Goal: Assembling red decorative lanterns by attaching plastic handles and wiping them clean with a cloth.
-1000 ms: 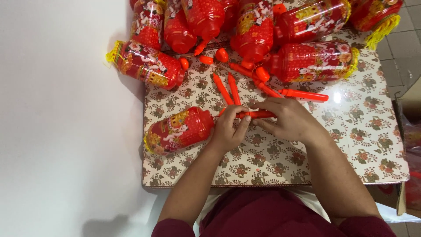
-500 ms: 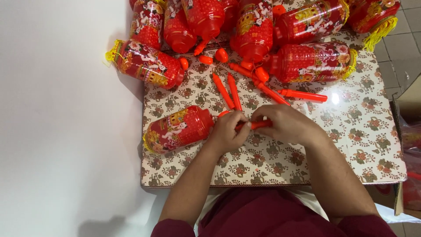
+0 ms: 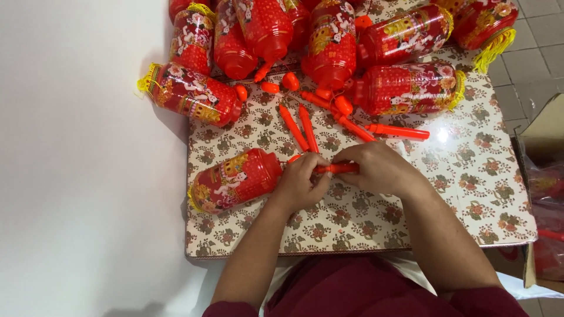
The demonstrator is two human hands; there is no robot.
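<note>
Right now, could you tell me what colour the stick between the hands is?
Orange-red stick, clearest in the head view.

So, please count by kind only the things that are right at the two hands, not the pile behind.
Lantern: 1
Stick: 1, held by left hand and right hand
Total: 2

A brown cardboard box (image 3: 543, 138) is standing open at three o'clock, just off the tabletop's (image 3: 470, 194) edge, and clear plastic packaging (image 3: 543, 188) with red contents is showing inside it. No labels, signs or screens are showing.
</note>
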